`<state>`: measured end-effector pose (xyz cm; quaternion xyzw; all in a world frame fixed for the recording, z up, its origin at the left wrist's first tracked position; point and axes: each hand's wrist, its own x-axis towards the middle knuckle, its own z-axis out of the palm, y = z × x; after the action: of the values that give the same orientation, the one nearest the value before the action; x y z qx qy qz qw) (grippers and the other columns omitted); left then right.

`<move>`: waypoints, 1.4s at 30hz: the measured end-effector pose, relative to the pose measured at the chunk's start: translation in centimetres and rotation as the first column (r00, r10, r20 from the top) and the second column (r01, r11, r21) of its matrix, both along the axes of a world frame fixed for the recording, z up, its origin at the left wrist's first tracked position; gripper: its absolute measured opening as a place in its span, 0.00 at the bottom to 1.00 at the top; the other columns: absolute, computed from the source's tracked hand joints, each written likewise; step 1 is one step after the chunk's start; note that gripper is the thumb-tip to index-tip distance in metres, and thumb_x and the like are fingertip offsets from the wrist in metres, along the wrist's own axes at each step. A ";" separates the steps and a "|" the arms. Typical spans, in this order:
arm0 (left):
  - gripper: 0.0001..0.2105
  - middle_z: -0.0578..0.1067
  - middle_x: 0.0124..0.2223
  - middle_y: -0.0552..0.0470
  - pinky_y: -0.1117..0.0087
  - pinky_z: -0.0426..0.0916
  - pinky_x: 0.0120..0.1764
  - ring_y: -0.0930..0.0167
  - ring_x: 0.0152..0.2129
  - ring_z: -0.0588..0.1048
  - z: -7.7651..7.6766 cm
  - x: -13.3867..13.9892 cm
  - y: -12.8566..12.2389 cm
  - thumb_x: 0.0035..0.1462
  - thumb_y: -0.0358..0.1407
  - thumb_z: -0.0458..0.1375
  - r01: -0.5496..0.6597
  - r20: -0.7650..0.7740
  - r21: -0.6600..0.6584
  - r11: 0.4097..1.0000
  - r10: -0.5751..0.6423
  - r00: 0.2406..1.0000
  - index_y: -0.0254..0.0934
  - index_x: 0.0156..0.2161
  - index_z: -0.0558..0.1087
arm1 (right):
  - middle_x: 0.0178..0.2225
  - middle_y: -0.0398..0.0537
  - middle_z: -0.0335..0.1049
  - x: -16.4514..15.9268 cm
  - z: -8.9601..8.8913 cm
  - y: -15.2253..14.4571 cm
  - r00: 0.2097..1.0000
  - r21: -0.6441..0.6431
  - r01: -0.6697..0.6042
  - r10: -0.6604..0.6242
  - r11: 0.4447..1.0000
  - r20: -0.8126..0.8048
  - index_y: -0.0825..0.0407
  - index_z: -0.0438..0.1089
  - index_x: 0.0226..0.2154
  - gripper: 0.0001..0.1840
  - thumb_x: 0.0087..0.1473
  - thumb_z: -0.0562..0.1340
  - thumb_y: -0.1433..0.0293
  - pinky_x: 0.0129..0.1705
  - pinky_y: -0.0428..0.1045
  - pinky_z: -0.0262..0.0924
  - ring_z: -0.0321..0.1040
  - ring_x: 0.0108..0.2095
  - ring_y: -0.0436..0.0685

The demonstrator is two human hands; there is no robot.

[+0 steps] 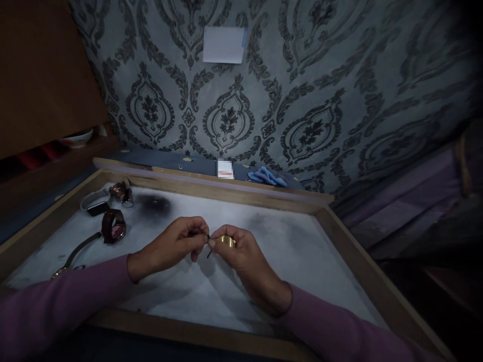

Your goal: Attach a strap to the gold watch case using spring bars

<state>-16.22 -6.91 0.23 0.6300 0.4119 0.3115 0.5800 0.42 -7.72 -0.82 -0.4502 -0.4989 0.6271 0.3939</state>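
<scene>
My right hand (pixel 251 264) is closed around a shiny gold-coloured watch (pixel 227 241), much of it hidden by the fingers. My left hand (pixel 171 246) pinches close beside it, its fingertips almost meeting those of the right. Between the fingertips a narrow dark watch strap (pixel 209 253) shows, its end pointing down. Both hands are above the white surface of a shallow wooden-framed tray (pixel 211 327). To the left in the tray lie a brown-strapped watch (pixel 113 227), a smartwatch with a pale strap (pixel 98 207) and a dark-strapped watch (pixel 80 250) with a gold rim.
More watches (pixel 121 192) lie in the tray's far left corner. Behind the tray's back rail are a small white box (pixel 225 169) and a crumpled blue cloth (pixel 267 176). A white card (pixel 224 45) is on the patterned wall. A wooden cabinet (pixel 49 75) stands at left.
</scene>
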 end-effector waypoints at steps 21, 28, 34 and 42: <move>0.05 0.66 0.18 0.60 0.74 0.52 0.22 0.78 0.15 0.63 0.4 -0.9 0.5 0.45 0.35 0.55 0.019 -0.014 -0.176 0.984 -0.022 1.000 0.35 0.28 0.66 | 0.27 0.42 0.67 1.4 0.5 0.8 0.977 -0.087 -0.189 0.179 0.978 -0.111 0.54 0.66 0.32 0.15 0.46 0.68 0.63 0.21 0.44 0.37 0.48 0.21 0.45; 0.04 0.66 0.18 0.61 0.75 0.50 0.20 0.78 0.15 0.62 0.5 -0.9 0.2 0.44 0.33 0.55 0.045 -0.081 -0.212 0.976 -0.064 0.995 0.35 0.28 0.67 | 0.18 0.35 0.57 3.3 1.0 1.1 0.980 -0.117 -0.192 0.196 0.974 0.025 0.52 0.63 0.24 0.12 0.48 0.64 0.62 0.18 0.44 0.34 0.45 0.17 0.44; 0.04 0.66 0.18 0.60 0.75 0.50 0.20 0.78 0.14 0.62 0.2 -0.7 0.1 0.45 0.33 0.56 0.069 -0.088 -0.243 0.968 -0.093 0.992 0.35 0.28 0.67 | 0.22 0.42 0.67 6.6 0.3 -0.1 0.736 0.181 -0.479 0.280 0.859 0.616 0.52 0.72 0.26 0.04 0.50 0.62 0.74 0.25 0.45 0.52 0.60 0.24 0.49; 0.03 0.66 0.18 0.61 0.75 0.50 0.20 0.79 0.14 0.62 -0.5 -0.6 0.2 0.45 0.32 0.56 0.088 -0.059 -0.277 0.957 -0.109 0.992 0.35 0.28 0.67 | 0.28 0.43 0.69 7.5 -0.1 -1.0 0.612 0.311 -0.658 0.246 0.686 0.751 0.51 0.73 0.30 0.08 0.54 0.60 0.77 0.30 0.47 0.57 0.66 0.27 0.51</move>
<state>-16.77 -6.69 -0.27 0.5744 0.4403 0.1986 0.6608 7.92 -8.71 -0.92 -0.3535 -0.8654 0.3327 0.1244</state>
